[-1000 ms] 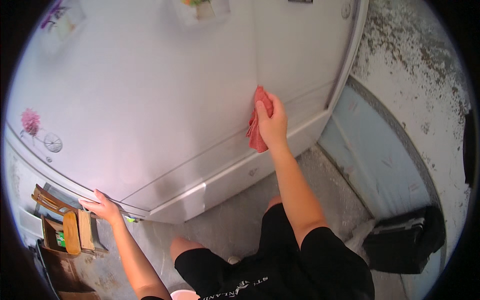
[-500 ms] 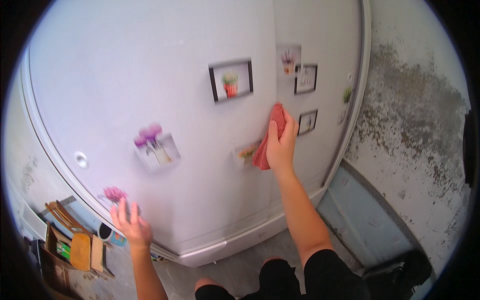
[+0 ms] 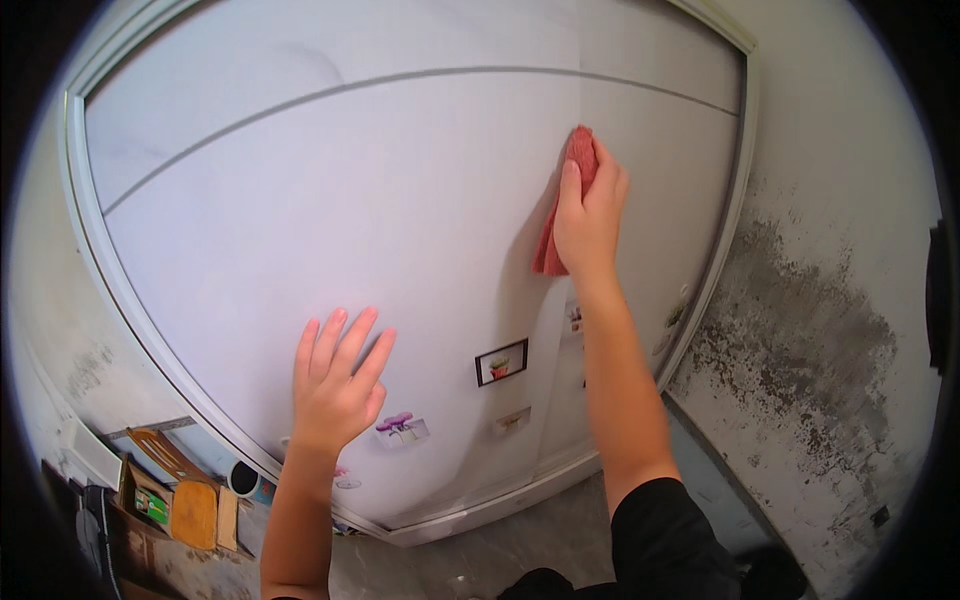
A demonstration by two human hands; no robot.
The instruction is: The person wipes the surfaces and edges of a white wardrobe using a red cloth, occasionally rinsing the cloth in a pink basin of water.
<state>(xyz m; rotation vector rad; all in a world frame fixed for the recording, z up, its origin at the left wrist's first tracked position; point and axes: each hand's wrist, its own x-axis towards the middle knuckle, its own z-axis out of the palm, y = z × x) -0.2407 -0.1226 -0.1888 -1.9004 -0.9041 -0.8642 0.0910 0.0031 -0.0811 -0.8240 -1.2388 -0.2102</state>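
Observation:
A tall white fridge [image 3: 330, 190] fills the view, with a door seam running across its upper part. My right hand [image 3: 590, 215] presses a red cloth [image 3: 560, 215] flat against the fridge's upper right area, fingers wrapped over the cloth's top. My left hand [image 3: 337, 378] lies flat on the fridge door lower down, fingers spread and holding nothing. Small magnets and a black-framed picture [image 3: 501, 362] stick to the door below both hands.
A stained, mould-speckled white wall [image 3: 830, 350] stands to the right of the fridge. At the lower left, cardboard boxes and an orange item [image 3: 190, 512] crowd the floor beside the fridge. Grey floor [image 3: 500, 560] shows below.
The view has tilted upward. My right hand has wiped the cloth up from the fridge's lower part to near its top. My left hand has risen from the fridge's lower edge onto the door.

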